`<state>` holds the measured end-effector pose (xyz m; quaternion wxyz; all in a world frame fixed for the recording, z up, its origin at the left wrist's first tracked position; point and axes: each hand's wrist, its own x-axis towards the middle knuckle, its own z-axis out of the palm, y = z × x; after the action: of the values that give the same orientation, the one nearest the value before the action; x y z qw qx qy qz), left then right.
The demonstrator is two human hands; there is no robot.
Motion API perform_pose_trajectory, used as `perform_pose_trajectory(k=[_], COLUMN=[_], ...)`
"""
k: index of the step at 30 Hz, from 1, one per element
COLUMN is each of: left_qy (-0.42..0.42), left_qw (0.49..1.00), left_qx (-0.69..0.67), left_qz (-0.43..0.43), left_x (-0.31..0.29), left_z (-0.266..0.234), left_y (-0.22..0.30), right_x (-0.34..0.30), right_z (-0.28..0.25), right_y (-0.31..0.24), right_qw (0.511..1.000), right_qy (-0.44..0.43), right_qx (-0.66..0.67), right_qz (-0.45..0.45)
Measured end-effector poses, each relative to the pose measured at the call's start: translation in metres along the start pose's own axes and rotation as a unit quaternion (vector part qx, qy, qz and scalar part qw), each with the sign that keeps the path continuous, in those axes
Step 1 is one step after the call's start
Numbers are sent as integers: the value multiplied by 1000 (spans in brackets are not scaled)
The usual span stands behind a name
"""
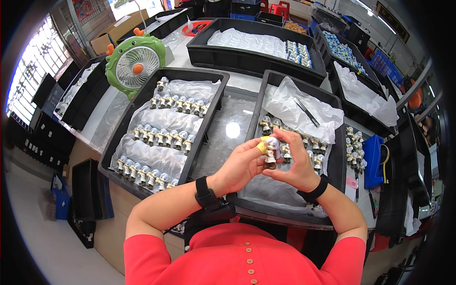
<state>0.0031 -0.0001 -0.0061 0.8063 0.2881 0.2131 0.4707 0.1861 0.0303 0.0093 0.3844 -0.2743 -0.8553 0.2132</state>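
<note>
Both my hands meet above the right-hand black tray (pixel 260 107), around a small figurine (pixel 271 153) with pale lilac hair, a white outfit and a dark base. My left hand (pixel 239 164) pinches it from the left, with yellow covers on the fingertips. Curved around its upper right side is my right hand (pixel 298 159), its fingertips at the figurine's head. Behind them, rows of like figurines (pixel 317 160) lie in the tray on white sheeting (pixel 289 102), partly hidden by my hands. A dark pen (pixel 307 112) rests on that sheeting.
On the left, another black tray (pixel 219 97) holds rows of figurines between sheets. A green fan (pixel 137 64) stands behind it. More figurines (pixel 355 147) and a blue box (pixel 375 164) are at the right. A large black tray (pixel 247 61) sits farther back.
</note>
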Motion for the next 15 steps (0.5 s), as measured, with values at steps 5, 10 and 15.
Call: perform_pose_trajectory(k=[5,10,15], left_qy=[-18,-12,-21], left_qw=[1000,1000,1000], left_qx=[-12,-20,-17], left_qz=[6,-1,10], left_x=[2,2,1], left_z=[-5,-2,-1], left_y=[-2,-1,0], right_x=[0,1,0], right_z=[0,-1,-2], right_y=[1,1,3], right_qw=[1000,1000,1000], right_qy=[3,6,8], right_qx=[-13,-17,-15], right_qz=[-8,-5,-1])
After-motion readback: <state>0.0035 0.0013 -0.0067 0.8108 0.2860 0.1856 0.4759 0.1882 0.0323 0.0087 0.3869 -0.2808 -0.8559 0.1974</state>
